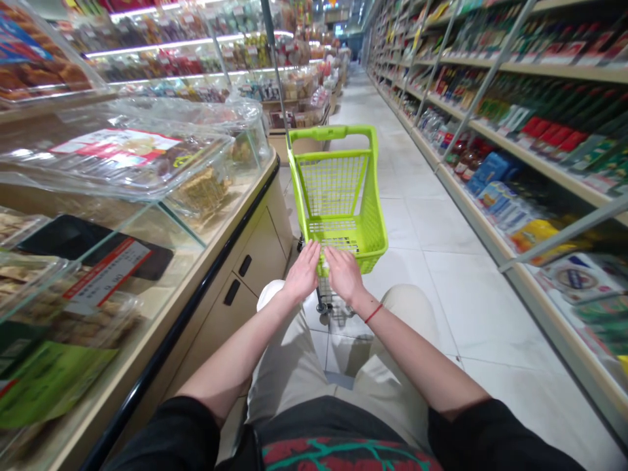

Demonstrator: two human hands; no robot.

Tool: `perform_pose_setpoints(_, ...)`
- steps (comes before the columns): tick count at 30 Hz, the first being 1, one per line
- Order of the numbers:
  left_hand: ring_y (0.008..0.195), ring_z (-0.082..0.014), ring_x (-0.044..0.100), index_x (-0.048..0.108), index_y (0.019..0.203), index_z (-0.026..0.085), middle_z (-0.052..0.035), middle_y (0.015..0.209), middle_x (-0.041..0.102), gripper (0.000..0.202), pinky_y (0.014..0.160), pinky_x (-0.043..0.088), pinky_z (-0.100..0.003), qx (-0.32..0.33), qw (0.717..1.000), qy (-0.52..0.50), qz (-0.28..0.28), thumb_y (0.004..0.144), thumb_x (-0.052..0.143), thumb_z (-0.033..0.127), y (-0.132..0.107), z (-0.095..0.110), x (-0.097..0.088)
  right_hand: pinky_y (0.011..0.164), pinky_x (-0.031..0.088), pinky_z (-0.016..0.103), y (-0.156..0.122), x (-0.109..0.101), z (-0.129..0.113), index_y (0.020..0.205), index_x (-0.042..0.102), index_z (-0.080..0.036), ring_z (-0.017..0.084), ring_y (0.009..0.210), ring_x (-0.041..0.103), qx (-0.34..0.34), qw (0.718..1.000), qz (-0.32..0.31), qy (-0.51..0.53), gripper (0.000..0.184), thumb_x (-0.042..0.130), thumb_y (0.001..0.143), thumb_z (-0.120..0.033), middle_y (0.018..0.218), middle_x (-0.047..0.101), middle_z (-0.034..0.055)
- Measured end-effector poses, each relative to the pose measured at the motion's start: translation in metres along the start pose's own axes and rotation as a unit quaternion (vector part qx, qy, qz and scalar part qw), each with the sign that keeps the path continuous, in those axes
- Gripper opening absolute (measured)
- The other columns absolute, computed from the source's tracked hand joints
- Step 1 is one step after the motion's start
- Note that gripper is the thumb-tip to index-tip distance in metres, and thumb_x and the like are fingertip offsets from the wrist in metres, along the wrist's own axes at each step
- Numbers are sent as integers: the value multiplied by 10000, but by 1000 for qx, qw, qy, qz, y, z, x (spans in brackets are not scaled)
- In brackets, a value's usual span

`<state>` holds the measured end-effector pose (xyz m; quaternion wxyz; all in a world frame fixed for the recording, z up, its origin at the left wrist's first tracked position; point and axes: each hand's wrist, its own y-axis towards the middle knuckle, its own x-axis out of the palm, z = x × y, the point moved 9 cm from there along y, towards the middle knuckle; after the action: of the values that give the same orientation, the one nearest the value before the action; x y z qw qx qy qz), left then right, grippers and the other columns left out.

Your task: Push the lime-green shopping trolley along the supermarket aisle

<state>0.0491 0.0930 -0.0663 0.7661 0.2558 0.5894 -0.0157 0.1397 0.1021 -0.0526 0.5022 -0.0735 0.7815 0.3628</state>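
Note:
A lime-green plastic shopping cart (371, 196) stands in front of my knees, its basket with slatted walls. My left hand (303, 271) is at the near rim of the basket, palm down, fingers stretched forward. Close beside it, my right hand (344, 275) reaches to the same rim with its fingers extended. A small pale spot shows between the two hands; I cannot make out what it is. Whether the fingertips press on the rim is hard to tell. The right wrist wears a thin red cord (373, 313).
On the left, a wooden display counter (260, 229) with glass panels and a black edge rail holds packaged food and a dark flat object (73, 239). Along the right runs a stocked shelf unit (540, 154). The tiled aisle (412, 222) stretches ahead.

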Motion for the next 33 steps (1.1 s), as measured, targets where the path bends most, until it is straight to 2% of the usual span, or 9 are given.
perform_pose_setpoints(3,1551,-261,138,255,1557,72,-184,1624,314,762,1243,301,-516,-2,1000,-17,6,811,404,36,-5,-13,-2,1146,375,488,10,11,-22,1460,473,-59,319,1331,502,11,1000,-3,18,572,518,896,-138,1469,535,211)
perform_pose_setpoints(6,1551,-254,136,273,1545,41,-203,1620,311,737,1252,287,-487,-2,1000,0,-7,819,397,27,-7,-19,-4,1176,347,508,11,17,-25,1463,474,-68,310,1359,492,-4,1000,-5,18,527,471,942,-148,1481,525,214)
perform_pose_setpoints(11,1544,-238,178,291,1543,43,-192,1608,346,717,1250,298,-435,-2,999,32,-14,833,382,5,-7,-17,-9,1173,377,524,-7,7,13,1405,553,-101,289,1353,519,-35,999,5,3,486,355,964,-62,1441,567,205)
perform_pose_setpoints(14,1539,-243,196,294,1543,50,-188,1601,362,714,1245,308,-432,2,999,31,-6,837,392,8,-6,-15,-9,1179,376,527,-21,-6,45,1372,580,-79,295,1346,530,-16,1000,19,-14,475,373,947,-32,1402,594,221)
perform_pose_setpoints(17,1540,-257,188,279,1544,38,-203,1606,344,730,1242,311,-441,-2,1000,25,-1,825,399,7,-4,-13,-7,1178,375,554,-26,-12,58,1370,579,-79,296,1331,544,9,999,32,-8,479,380,938,-19,1381,607,231)
perform_pose_setpoints(22,1541,-275,177,261,1539,4,-228,1601,337,739,1242,311,-456,-15,999,29,7,816,407,15,-5,-9,-3,1203,367,508,-8,7,28,1422,533,-78,273,1363,522,29,999,24,33,508,390,938,-18,1438,568,212)
perform_pose_setpoints(26,1539,-276,179,253,1545,21,-221,1602,341,741,1249,298,-479,-15,999,36,19,822,413,40,-9,-7,-2,1220,353,470,10,25,-2,1379,591,-129,248,1367,525,40,997,16,57,449,434,963,-69,1461,558,181)
perform_pose_setpoints(30,1535,-272,200,241,1554,49,-206,1595,363,746,1247,300,-497,-18,998,42,34,828,410,51,-13,-9,-4,1227,324,523,9,24,-16,1386,584,-130,254,1361,529,-17,999,34,34,442,428,976,-86,1423,597,172)
perform_pose_setpoints(33,1534,-264,217,270,1543,34,-212,1583,382,733,1249,297,-476,-24,998,51,28,822,404,34,-14,-9,-6,1226,308,551,-6,15,-10,1449,519,-153,255,1420,461,-73,997,33,6,495,401,975,-75,1488,540,153)
